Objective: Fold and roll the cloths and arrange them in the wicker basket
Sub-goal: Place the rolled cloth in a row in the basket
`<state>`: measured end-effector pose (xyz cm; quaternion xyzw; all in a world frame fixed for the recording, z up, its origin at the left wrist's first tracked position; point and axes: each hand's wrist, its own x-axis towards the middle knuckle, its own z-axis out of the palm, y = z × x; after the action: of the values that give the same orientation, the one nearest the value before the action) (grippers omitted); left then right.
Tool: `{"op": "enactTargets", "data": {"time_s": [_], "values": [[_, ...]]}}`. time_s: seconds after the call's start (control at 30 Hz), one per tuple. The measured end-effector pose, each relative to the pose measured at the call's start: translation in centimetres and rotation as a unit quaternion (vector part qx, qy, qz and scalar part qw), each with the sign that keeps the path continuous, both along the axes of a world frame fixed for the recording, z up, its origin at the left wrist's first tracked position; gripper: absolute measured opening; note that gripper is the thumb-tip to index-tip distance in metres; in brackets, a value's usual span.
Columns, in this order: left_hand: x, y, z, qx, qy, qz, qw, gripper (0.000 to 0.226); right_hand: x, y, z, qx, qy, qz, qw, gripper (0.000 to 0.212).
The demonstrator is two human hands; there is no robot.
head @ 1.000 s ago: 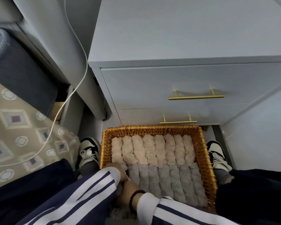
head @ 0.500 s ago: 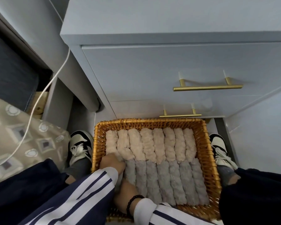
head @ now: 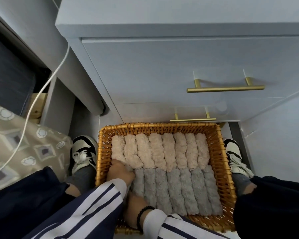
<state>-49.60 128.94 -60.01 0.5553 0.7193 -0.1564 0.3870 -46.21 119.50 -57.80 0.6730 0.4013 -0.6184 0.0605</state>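
Note:
The wicker basket (head: 219,152) stands on the floor between my feet. A far row of beige rolled cloths (head: 169,150) and a near row of grey rolled cloths (head: 183,188) fill it. My left hand (head: 121,171) is at the basket's left side where the two rows meet. Its fingers curl down over the far end of the leftmost grey roll (head: 138,185), which is mostly hidden. My right hand (head: 135,204), wearing a black bead bracelet, lies at the near left corner. My left sleeve hides its fingers.
A blue-grey drawer cabinet with brass handles (head: 224,88) stands right behind the basket. My shoes (head: 83,152) flank the basket on both sides. A white cable (head: 33,107) runs across a patterned cover (head: 24,149) on the left.
My left hand has slid farther into the basket, up to the near ends of the beige rolls. My right hand stays at the near left corner.

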Motion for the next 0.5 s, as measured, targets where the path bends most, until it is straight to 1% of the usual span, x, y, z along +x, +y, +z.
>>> {"op": "enactTargets", "data": {"time_s": [0.1,0.17,0.23,0.3,0.4,0.43,0.5], "values": [[0.8,-0.2,-0.5,0.016,0.021,0.007,1.000,0.068,0.1,0.3,-0.5,-0.028,-0.005,0.005,1.000,0.048],[1.2,-0.5,-0.9,0.026,0.021,0.039,0.999,0.062,0.4,0.4,-0.5,-0.014,-0.016,0.028,0.999,0.044],[1.3,-0.8,-1.0,0.025,0.004,0.063,0.998,0.060,0.6,0.1,-0.8,0.011,-0.030,0.054,0.998,0.037],[1.0,-0.9,-0.7,0.006,-0.026,0.083,0.996,0.063,0.6,-0.1,-0.9,0.027,-0.039,0.046,0.998,0.034],[0.4,0.5,0.2,-0.068,-0.055,0.071,0.994,0.076,0.5,-0.4,-0.7,0.029,-0.013,-0.013,0.999,0.038],[0.3,1.3,0.5,-0.098,-0.073,0.057,0.991,0.076,0.7,-0.5,-0.3,0.031,0.004,-0.051,0.998,0.040],[0.2,2.2,1.7,-0.132,-0.081,-0.021,0.988,0.062,1.3,-0.8,0.4,0.019,0.063,-0.125,0.990,0.040]]}}
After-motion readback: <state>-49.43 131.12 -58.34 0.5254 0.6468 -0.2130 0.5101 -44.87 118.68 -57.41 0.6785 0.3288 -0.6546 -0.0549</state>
